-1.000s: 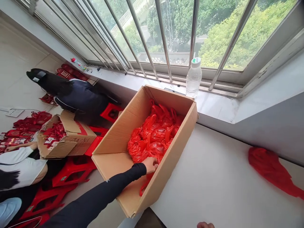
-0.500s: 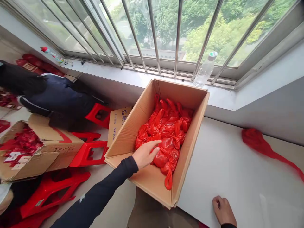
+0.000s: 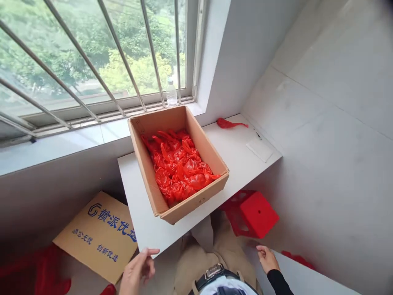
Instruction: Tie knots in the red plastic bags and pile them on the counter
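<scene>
Red bags (image 3: pixel 184 170), heaped in a cardboard box (image 3: pixel 196 205), beyond parted fingers of left hand (image 3: pixel 138 268)! Right hand (image 3: pixel 268 260): fingers half-curled.

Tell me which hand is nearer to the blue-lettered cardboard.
Left. The left hand is just beside the right edge of the blue-lettered cardboard in the picture; the right hand is farther off, across the beige trousers.
</scene>
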The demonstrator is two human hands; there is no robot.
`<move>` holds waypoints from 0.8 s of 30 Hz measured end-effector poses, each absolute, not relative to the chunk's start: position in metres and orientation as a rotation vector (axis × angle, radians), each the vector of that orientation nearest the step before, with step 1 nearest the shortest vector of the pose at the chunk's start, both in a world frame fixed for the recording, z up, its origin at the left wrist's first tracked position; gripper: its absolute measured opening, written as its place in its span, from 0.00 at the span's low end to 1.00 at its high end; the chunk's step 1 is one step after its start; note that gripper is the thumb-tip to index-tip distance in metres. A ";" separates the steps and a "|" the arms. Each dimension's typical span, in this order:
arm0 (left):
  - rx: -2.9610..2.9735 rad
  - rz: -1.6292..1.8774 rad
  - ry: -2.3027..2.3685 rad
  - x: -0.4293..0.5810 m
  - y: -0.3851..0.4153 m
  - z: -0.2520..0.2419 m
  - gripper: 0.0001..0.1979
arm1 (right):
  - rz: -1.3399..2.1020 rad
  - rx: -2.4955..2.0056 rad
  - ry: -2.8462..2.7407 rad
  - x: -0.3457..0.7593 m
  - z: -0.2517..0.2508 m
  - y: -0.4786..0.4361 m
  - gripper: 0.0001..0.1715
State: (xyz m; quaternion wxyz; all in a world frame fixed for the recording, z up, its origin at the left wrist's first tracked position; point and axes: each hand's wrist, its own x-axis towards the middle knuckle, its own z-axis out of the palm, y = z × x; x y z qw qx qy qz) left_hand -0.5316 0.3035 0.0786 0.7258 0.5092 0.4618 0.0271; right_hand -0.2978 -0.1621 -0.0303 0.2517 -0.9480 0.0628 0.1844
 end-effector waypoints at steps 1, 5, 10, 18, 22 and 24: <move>1.179 -0.052 1.027 -0.535 0.302 0.062 0.35 | 0.512 -2.544 0.190 -0.319 -0.033 -0.162 0.09; 1.472 -0.332 1.127 -0.569 0.291 0.002 0.28 | 0.595 -2.423 0.183 -0.379 -0.052 -0.161 0.12; 1.509 -0.498 1.312 -0.643 0.254 -0.018 0.15 | 0.735 -2.333 0.123 -0.457 -0.074 -0.172 0.16; 1.462 -0.523 1.298 -0.733 0.163 -0.031 0.13 | 1.016 -2.321 0.164 -0.595 -0.089 -0.243 0.06; 1.549 -0.501 1.221 -0.768 0.146 -0.045 0.13 | 0.996 -2.289 0.306 -0.670 -0.086 -0.294 0.13; 1.623 -0.555 1.170 -0.781 0.125 -0.058 0.12 | 0.927 -2.278 0.455 -0.714 -0.084 -0.322 0.14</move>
